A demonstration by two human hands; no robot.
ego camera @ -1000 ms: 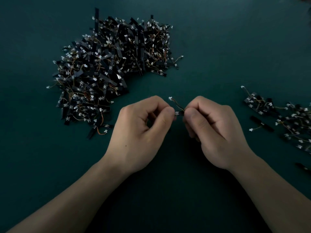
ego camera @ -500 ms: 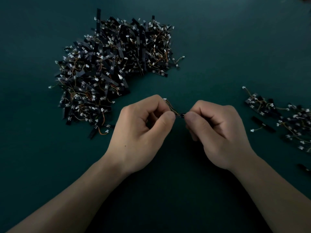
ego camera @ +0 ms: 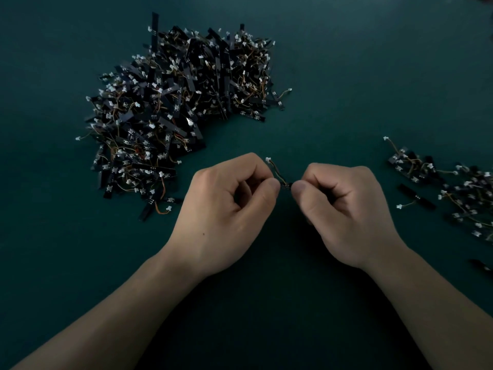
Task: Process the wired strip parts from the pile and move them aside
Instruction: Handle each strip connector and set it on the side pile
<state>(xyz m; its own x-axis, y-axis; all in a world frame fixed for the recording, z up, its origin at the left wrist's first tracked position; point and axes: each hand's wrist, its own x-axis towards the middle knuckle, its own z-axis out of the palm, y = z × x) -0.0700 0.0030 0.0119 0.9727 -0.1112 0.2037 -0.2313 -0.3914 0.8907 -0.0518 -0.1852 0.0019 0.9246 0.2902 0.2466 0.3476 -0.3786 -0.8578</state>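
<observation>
1. Thumbs and curled fingers do the work on my feed: the left hand point(ego camera: 226, 209) and the right hand point(ego camera: 346, 209) sit close together at the middle of the view, knuckles up.
2. Between them I see one wired strip part point(ego camera: 286, 185), pinched on either side by a thumb tip against the bent fingers. Only a short dark stretch of it shows in the gap.
3. Its thin wire point(ego camera: 276, 173) rises from that gap up and to the left, past the left forefinger, and ends in a small white connector point(ego camera: 268, 159) that touches nothing I can see.
4. Up and to the left of the hands lies the big pile point(ego camera: 181, 110) of black strips, orange-brown wires and white plugs, its near edge close to the left hand.
5. At far right, well apart from the pile, I make out a smaller group point(ego camera: 453, 188) of the same parts, with a lone strip point(ego camera: 416, 200) lying near its left edge.
6. All of it rests on a dark green table point(ego camera: 373, 62), and the light is dim.
</observation>
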